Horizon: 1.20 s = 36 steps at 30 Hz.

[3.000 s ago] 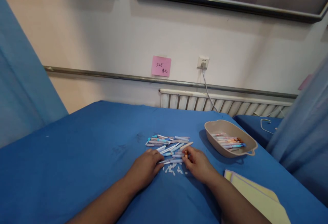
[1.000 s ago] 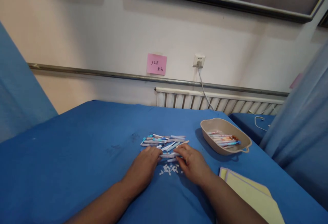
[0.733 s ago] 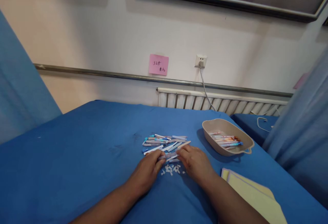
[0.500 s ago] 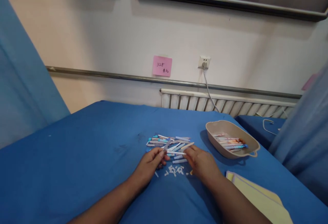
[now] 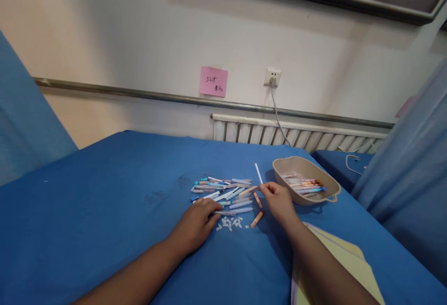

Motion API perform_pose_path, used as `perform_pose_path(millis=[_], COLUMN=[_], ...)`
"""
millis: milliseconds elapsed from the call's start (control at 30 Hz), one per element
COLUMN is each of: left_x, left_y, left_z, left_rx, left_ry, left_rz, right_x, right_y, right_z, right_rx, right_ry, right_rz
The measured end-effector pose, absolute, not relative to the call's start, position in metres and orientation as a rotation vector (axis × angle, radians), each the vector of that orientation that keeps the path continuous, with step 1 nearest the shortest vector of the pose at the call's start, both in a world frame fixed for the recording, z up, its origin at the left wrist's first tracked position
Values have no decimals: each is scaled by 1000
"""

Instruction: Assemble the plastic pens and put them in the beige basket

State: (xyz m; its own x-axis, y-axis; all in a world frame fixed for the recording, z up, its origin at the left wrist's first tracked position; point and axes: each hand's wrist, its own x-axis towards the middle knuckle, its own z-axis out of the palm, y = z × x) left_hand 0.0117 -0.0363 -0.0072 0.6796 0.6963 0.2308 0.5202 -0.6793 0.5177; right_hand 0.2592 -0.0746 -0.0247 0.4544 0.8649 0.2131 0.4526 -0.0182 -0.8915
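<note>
Here, right hand (image 5: 278, 201) extended, fingers clamped on white stick (image 5: 259, 173), left hand (image 5: 195, 222) palm-down at pens (image 5: 240, 204), grip unclear

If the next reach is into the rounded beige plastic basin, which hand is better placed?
The right hand, I'd judge: it pinches a thin, straight white stick close by the basin, while the left hand lies farther off, at the left side of the slim, mostly pastel pen-like tubes.

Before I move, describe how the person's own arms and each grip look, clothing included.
The left grip and right grip are bare human hands: no gloves, and no rings or watches that I can make out. The left forearm and right forearm taper toward the hands, with no sleeves in view.
</note>
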Motion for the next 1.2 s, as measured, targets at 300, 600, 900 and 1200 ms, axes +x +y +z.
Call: perform_pose_path(millis=[300,600,900,1200], left_x=[56,59,43,67], left_y=[-65,-101,-46,-51], left_z=[0,0,2,0], left_rx=[2707,2762,2666,2788], left_ry=[869,683,992,1014], left_rz=[458,344,558,290], right_x=[269,254,235,232], right_y=[-59,-70,-67,-65], right_z=[-38,-32,-43,-43], right_rx=[-1543,-1409,-1361,-1353], right_ry=[-919,-986,-1025,-1008], right_rz=[528,710,752,776])
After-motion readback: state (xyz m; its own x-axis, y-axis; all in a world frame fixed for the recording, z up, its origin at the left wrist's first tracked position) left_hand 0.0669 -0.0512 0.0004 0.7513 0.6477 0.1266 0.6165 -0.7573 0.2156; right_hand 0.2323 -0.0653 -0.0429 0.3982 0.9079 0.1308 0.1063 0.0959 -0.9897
